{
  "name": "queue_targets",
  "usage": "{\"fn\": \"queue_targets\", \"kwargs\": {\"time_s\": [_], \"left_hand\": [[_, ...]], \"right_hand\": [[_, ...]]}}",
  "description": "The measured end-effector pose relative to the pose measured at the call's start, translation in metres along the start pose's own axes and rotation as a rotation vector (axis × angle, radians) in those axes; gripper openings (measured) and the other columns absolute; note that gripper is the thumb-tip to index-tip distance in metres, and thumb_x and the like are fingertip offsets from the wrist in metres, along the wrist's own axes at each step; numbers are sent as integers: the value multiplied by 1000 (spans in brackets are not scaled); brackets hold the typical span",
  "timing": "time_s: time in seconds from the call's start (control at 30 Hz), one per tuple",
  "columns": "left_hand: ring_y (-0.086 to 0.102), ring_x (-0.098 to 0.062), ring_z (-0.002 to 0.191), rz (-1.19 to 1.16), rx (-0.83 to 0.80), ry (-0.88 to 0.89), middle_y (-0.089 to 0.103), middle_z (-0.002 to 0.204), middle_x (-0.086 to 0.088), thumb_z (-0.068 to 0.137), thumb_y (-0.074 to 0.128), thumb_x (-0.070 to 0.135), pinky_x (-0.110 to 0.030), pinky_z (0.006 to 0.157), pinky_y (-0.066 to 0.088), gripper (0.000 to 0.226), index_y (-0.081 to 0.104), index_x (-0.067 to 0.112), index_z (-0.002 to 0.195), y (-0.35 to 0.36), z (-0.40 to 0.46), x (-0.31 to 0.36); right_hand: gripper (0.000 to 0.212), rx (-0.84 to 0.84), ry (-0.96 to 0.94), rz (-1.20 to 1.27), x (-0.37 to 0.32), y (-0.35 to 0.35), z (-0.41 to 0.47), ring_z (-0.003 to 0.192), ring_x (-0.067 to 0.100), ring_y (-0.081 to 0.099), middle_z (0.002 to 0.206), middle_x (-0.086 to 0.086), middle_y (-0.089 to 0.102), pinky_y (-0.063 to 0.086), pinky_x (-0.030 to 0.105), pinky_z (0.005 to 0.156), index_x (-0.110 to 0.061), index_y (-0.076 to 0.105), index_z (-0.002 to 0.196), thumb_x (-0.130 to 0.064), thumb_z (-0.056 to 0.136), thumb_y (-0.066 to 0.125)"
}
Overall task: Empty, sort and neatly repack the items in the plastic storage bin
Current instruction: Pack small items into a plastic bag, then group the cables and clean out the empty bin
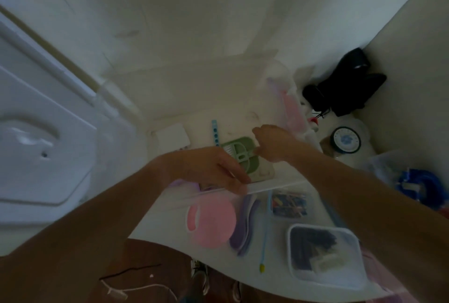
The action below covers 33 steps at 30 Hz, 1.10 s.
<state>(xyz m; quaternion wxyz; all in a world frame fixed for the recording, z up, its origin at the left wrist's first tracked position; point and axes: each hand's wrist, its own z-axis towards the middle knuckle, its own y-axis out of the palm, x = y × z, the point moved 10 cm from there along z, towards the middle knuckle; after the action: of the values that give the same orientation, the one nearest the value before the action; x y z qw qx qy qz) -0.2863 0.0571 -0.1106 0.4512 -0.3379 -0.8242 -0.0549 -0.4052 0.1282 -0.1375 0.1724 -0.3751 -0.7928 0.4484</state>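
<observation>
The clear plastic storage bin (255,189) stands on a white table, and both my hands reach down into it. My left hand (218,169) grips the near edge of a green dustpan-and-brush set (240,151) lying on the bin's floor. My right hand (272,142) pinches the same green set at its far right side. Inside the bin also lie a white box (172,138) and a light blue strip (215,132). The image is dim and blurred.
On the table near me lie a pink round container (211,220), purple curved pieces (245,225), a small clear box of coloured bits (289,204) and a lidded box of dark items (323,254). To the right are a black device (347,86), a round tin (346,141) and blue cord (418,186). The white bin lid (38,137) stands at left.
</observation>
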Motion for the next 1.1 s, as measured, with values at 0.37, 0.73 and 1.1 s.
{"fn": "queue_targets", "kwargs": {"time_s": [0.37, 0.73, 1.1], "left_hand": [[66, -22, 75, -500, 459, 223, 71, 85, -15, 89, 68, 2, -36, 81, 60, 19, 73, -2, 107, 15, -40, 108], [70, -24, 70, -895, 299, -237, 71, 86, -20, 87, 70, -2, -29, 65, 62, 16, 68, -11, 101, 239, 45, 99], [69, -20, 74, -553, 426, -329, 76, 87, -15, 87, 72, 23, -27, 68, 54, 20, 75, 8, 75, 250, 117, 99]], "right_hand": [[25, 560, 46, 1604, 51, -37, -221, 85, 22, 71, 98, 14, 74, 56, 27, 70, -12, 67, 112, -13, 87, 70], [28, 692, 776, 2057, 123, 179, -354, 68, 16, 68, 90, 19, 74, 55, 22, 65, 1, 73, 104, -9, 78, 79], [14, 720, 931, 2103, 187, 216, -353, 69, 12, 68, 88, 12, 73, 55, 18, 61, -5, 74, 98, -5, 84, 74]]}}
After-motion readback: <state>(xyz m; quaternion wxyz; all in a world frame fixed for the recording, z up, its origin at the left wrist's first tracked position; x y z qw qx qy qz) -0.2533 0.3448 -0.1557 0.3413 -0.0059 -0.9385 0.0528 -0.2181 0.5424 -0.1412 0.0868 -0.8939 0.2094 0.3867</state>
